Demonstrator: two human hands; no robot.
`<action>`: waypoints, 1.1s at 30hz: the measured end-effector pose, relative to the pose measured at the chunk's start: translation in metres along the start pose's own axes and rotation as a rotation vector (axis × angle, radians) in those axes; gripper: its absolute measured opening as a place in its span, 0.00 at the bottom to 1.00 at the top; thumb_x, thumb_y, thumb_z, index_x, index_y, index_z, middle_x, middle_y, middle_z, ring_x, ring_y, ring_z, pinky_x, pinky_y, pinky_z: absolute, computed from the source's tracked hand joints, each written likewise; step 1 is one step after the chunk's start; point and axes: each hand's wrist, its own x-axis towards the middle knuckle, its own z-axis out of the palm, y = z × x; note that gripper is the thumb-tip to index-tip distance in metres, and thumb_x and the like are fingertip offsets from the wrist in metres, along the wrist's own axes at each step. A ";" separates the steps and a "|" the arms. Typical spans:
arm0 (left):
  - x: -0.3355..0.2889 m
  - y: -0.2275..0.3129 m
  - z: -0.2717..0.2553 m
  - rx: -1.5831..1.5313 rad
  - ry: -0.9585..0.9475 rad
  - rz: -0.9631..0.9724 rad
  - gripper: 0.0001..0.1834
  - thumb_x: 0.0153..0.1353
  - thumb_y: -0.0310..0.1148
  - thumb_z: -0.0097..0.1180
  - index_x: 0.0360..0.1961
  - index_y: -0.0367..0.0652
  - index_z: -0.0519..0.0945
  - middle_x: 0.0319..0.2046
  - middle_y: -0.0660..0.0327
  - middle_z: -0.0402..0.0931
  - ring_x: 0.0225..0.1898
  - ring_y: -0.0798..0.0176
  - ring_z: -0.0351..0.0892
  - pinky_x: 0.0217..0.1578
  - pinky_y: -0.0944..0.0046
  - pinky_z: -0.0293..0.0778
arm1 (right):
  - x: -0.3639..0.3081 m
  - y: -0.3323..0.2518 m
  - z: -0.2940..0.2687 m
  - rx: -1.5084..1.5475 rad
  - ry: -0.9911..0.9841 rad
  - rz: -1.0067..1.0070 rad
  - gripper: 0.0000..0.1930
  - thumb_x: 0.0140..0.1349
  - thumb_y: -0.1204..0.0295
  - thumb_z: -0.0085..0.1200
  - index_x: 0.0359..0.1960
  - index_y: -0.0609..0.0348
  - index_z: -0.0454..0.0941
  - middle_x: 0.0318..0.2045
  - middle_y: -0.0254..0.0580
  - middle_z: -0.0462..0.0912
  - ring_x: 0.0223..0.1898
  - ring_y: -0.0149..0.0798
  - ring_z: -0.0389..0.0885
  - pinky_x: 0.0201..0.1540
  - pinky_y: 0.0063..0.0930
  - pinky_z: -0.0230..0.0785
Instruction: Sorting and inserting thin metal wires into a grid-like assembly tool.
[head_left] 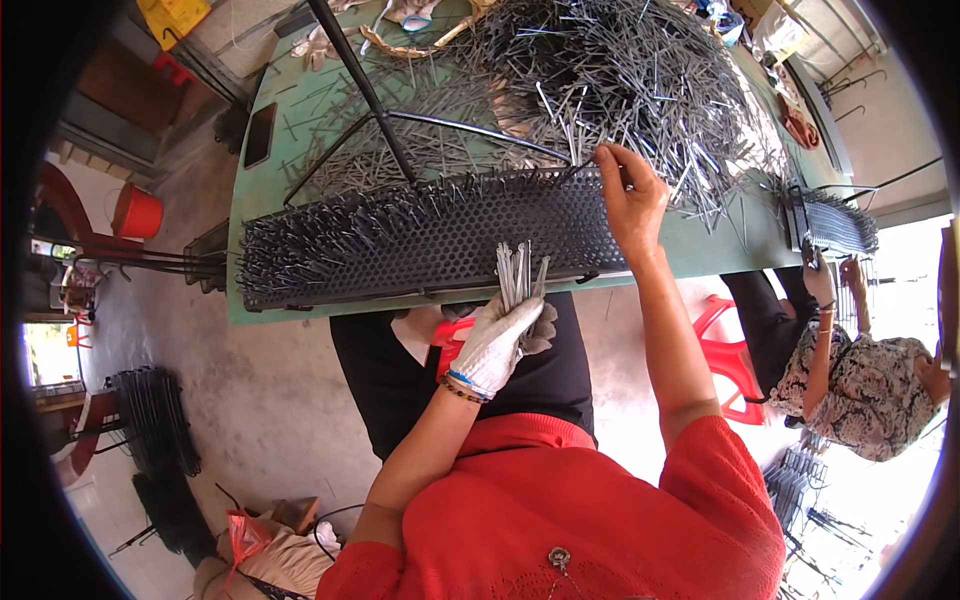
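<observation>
- At twelve o'clock from my body, on the green table point(700, 255), lies a black perforated panel point(420, 245), its near edge along the table's front edge.
- My left hand point(497, 345), in a white work glove, is closed around a bundle of thin metal pins point(518, 275); the pins stand upright out of the fist, in front of the panel's near edge.
- My right hand point(630, 195), bare, sits at the panel's far right corner, about one o'clock; its fingertips are pinched narrow on a single pin at the panel's top edge.
- Pins already stand thick across the panel's left part and along its far edge.
- Beyond the panel, at twelve to one o'clock, a loose heap of pins point(620, 80) covers the table.
- At three o'clock, a co-worker point(860, 370) in a patterned top sits beside a red plastic stool point(725, 350), one hand at a second panel point(838, 225).
</observation>
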 end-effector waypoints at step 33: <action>0.000 -0.001 -0.005 0.017 -0.042 -0.043 0.10 0.66 0.31 0.53 0.46 0.39 0.75 0.37 0.55 0.82 0.32 0.63 0.84 0.31 0.65 0.83 | 0.004 -0.022 -0.004 -0.084 -0.091 -0.050 0.05 0.59 0.74 0.61 0.35 0.62 0.83 0.26 0.41 0.83 0.21 0.28 0.78 0.25 0.22 0.68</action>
